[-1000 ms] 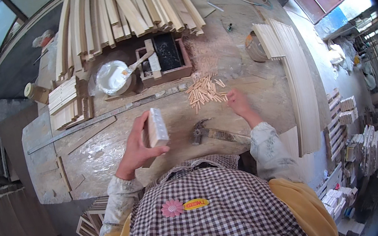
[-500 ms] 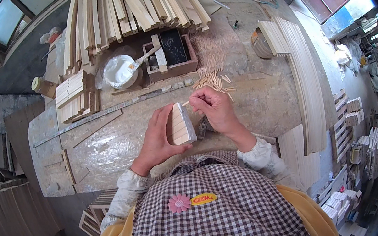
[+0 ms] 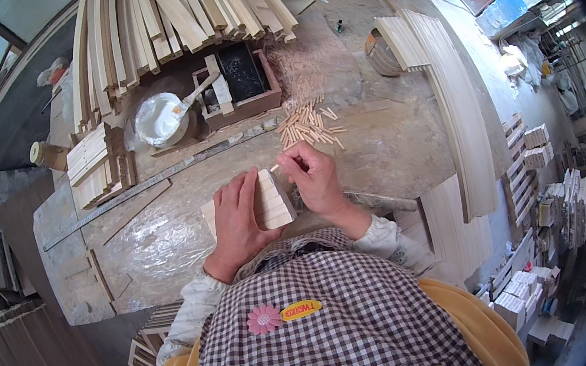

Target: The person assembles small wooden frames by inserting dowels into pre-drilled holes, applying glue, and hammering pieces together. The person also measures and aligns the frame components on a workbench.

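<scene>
My left hand (image 3: 236, 217) is wrapped around a bundle of short pale wooden strips (image 3: 272, 202), held together just above the near part of the workbench. Whitish end faces of the strips point to the right. Close to those ends, my right hand (image 3: 315, 181) pinches a small wooden dowel (image 3: 275, 167) between thumb and fingers. The dowel's tip is at the upper end corner of the bundle; whether it touches is too small to tell. Beyond my right hand lies a loose pile of wooden dowels (image 3: 309, 124) on the bench.
A bowl of white glue (image 3: 158, 118) and a wooden box (image 3: 245, 107) with a flat stick across it stand beyond my hands. Long wooden strips (image 3: 157, 15) fill the back. Stacked strips (image 3: 90, 166) lie left, long mouldings (image 3: 468, 136) right. A steel ruler (image 3: 135, 181) crosses the bench.
The whole view has shifted, so the bench contents sit further left. The bundle is turned, and more of it shows left of my left hand. My right hand still pinches the dowel.
</scene>
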Demonstrator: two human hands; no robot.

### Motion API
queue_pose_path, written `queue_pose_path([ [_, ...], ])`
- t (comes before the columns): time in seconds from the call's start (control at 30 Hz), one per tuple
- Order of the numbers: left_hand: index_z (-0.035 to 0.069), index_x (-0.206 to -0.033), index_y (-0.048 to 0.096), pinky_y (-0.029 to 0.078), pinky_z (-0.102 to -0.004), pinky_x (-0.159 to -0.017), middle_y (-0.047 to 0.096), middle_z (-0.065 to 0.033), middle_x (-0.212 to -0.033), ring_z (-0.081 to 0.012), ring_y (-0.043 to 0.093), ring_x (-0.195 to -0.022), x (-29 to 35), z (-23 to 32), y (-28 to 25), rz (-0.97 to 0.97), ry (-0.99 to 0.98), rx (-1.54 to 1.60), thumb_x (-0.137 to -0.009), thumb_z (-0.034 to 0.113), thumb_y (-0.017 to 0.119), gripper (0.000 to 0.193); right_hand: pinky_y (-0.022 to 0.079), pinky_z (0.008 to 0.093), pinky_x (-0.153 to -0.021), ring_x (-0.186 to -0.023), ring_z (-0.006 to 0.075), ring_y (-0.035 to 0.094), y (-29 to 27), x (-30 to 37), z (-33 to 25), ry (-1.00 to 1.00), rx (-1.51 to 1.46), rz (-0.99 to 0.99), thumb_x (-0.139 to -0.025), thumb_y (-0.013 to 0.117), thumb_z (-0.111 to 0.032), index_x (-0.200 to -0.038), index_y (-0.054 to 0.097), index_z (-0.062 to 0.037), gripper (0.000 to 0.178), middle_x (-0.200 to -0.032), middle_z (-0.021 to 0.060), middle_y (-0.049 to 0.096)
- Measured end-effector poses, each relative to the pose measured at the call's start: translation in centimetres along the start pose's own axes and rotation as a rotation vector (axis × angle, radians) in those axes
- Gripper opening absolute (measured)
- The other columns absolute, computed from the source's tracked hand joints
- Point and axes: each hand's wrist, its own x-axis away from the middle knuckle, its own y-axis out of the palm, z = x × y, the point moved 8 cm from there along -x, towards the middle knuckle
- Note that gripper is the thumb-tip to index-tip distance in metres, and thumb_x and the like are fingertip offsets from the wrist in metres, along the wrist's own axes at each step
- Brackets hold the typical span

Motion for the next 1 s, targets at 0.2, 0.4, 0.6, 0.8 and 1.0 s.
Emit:
queue_pose_path([
  [0.2,0.004,-0.153,0.04,0.038,-0.0486,-0.106,0.053,-0.0174,-0.137,-0.0375,0.053,-0.12,-0.2,0.0,0.7,0.02,0.038,-0.008,-0.05,0.028,0.094,0.118,0.048,0.0304,-0.059,-0.063,0.0117,0.057,-0.3,0.3,0.1,-0.032,0.043,0.034,-0.098,0.072,-0.013,-0.088,0.061,-0.001,0.018,-0.071,0.0079,0.062],
  [0.4,0.002,-0.151,0.042,0.038,-0.0479,-0.106,0.053,-0.0177,-0.137,-0.0369,0.053,-0.12,0.3,-0.8,2.0,-0.009,0.013,-0.017,-0.049,0.027,0.093,0.118,0.048,0.0305,-0.058,-0.061,0.0111,0.056,0.0,0.9,2.4,0.045,0.042,0.007,-0.097,0.073,-0.014,-0.087,0.061,-0.0012,0.02,-0.068,0.0069,0.062],
  [0.6,0.002,-0.149,0.043,0.038,-0.0479,-0.107,0.054,-0.0187,-0.137,-0.0378,0.053,-0.122,0.3,-1.6,2.8,-0.052,-0.038,-0.019,-0.05,0.031,0.092,0.115,0.051,0.0289,-0.064,-0.072,0.0109,0.061,-0.5,1.4,5.6,0.127,-0.089,-0.037,-0.096,0.073,-0.015,-0.109,0.061,-0.0018,0.022,-0.088,0.0083,0.068],
  [0.8,0.0,-0.145,0.045,0.041,-0.046,-0.109,0.055,-0.0185,-0.132,-0.0374,0.053,-0.124,0.0,-4.1,1.5,-0.05,-0.199,0.151,-0.057,0.032,0.094,0.106,0.053,0.029,-0.071,-0.081,0.0121,0.063,-11.1,7.8,8.5,0.146,0.213,0.176,-0.097,0.069,-0.012,-0.122,0.056,-0.0029,0.029,-0.098,0.0082,0.067],
  [1.0,-0.003,-0.149,0.042,0.039,-0.0433,-0.113,0.049,-0.0196,-0.134,-0.0369,0.05,-0.129,-4.1,-3.6,1.2,-0.062,-0.108,0.253,-0.058,0.023,0.095,0.108,0.054,0.0312,-0.072,-0.078,0.0138,0.063,-15.8,21.7,11.0,0.417,0.235,0.4,-0.094,0.069,-0.008,-0.12,0.056,-0.0034,0.029,-0.087,0.0065,0.065],
])
